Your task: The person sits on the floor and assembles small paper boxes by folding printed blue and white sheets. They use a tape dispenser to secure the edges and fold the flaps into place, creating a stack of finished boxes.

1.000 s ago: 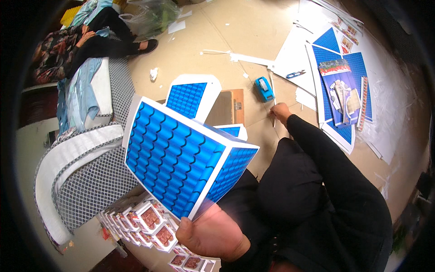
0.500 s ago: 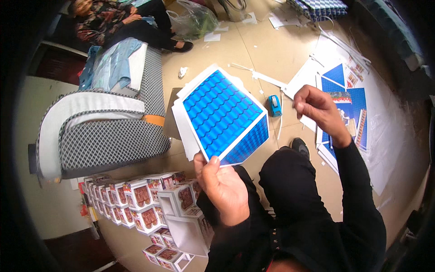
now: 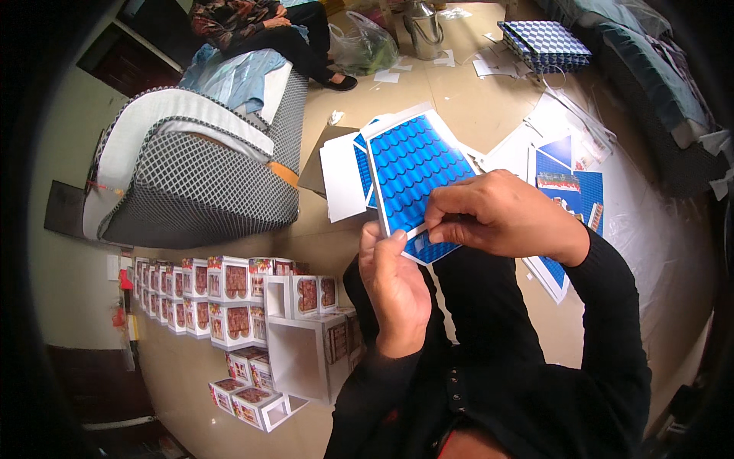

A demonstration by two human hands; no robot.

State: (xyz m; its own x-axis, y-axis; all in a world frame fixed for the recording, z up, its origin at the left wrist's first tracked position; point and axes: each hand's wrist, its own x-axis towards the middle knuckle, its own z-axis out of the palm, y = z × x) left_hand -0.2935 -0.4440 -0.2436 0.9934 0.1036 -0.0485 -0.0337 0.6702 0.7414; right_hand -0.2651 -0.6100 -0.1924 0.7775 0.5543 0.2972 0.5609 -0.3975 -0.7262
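Head view: the blue tile-patterned card (image 3: 417,164) is held up above the floor, in front of the person's lap, with both hands at its near end. It lies up and to the right of the left hand (image 3: 394,294), and to the left of the right hand (image 3: 505,214). Its long axis runs mainly away from the person, while a white fold crosses the near end on a slant, rising toward the right and passing behind the right hand's fingers.

The left hand grips the near left corner, thumb on the printed face and fingers behind. The right hand comes in from the right, palm down, its thumb and fingertips drawn in over the fold. I cannot tell whether they are closed on something thin or only press on the card. Measured from the fold, the right hand is nearer; the left keeps to the corner.

Beyond the card's left edge lie a white sheet (image 3: 341,180) and another blue piece (image 3: 362,167). Stacked white boxes (image 3: 229,279) with brick-patterned windows stand at lower left, well apart from the 2 hands.
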